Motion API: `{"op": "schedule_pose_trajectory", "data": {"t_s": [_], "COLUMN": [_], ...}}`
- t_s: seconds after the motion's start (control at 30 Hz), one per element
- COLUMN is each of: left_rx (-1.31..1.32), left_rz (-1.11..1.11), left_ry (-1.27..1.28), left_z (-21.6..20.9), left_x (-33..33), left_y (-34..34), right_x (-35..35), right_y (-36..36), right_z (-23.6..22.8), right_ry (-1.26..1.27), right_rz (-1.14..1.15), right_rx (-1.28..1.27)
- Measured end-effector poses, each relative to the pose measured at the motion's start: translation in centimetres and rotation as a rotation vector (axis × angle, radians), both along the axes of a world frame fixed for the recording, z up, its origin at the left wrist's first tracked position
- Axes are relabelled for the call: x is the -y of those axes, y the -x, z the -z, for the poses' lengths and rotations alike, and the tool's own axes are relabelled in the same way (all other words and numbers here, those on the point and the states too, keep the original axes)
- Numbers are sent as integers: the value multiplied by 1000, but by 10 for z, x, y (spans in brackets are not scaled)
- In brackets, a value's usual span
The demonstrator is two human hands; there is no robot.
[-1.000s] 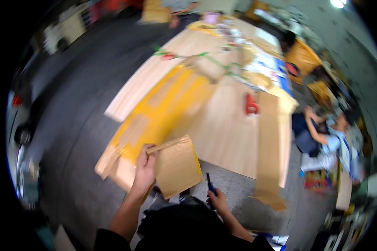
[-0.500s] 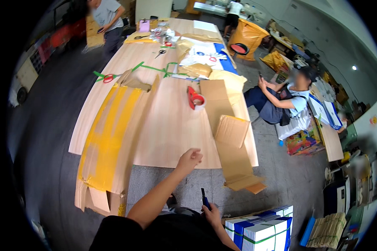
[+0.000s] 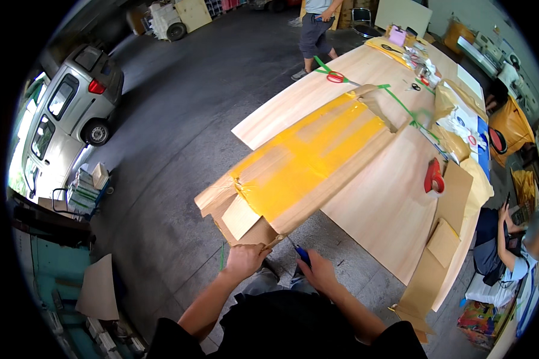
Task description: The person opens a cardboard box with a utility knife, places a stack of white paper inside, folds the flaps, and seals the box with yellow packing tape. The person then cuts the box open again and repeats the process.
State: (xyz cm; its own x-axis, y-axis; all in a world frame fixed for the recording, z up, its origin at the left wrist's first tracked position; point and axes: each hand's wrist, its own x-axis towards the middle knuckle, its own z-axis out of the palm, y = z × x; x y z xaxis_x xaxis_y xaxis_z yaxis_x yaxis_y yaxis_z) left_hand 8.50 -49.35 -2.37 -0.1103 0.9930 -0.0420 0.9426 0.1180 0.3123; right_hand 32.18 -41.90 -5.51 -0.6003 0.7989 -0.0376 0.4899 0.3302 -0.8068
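Note:
A long cardboard box [image 3: 308,173], its top banded with yellow tape, lies over the table's left part, its near end sticking out past the edge. At that near end my left hand [image 3: 245,260] is closed on a flap of the cardboard. My right hand [image 3: 320,272] grips a blue utility knife [image 3: 303,256], its blade pointing at the box's near right corner. Whether the blade touches the cardboard, I cannot tell. A loose cardboard flap [image 3: 241,217] juts from the open end beside my left hand.
On the wooden table [image 3: 377,221] are a red tape dispenser [image 3: 434,178], an opened cardboard strip [image 3: 428,272], red-handled scissors [image 3: 335,77] and green straps [image 3: 398,102]. One person [image 3: 317,36] stands beyond the table; another [image 3: 512,239] sits at right. A van [image 3: 72,102] is parked at left.
The view has swung to the left. My left hand has come from beside the table's front edge onto the box's near end. My right hand has brought the knife up to the box's corner.

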Motion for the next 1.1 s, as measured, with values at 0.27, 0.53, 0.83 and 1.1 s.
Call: {"op": "schedule_pose_trajectory", "data": {"t_s": [0.27, 0.53, 0.83, 1.1], "left_rx": [12, 0, -45, -11], "left_rz": [59, 50, 85, 514], "left_ry": [-55, -39, 85, 98], "left_z": [-2, 2, -13, 29], "left_x": [-10, -4, -13, 22], "left_y": [4, -10, -13, -43], "right_x": [1, -3, -4, -3], "right_y": [17, 23, 32, 26], "right_z": [30, 68, 129, 156], "right_ry": [-16, 31, 72, 45], "right_rz": [27, 6, 43, -55], "right_rx": [-6, -2, -42, -164]}}
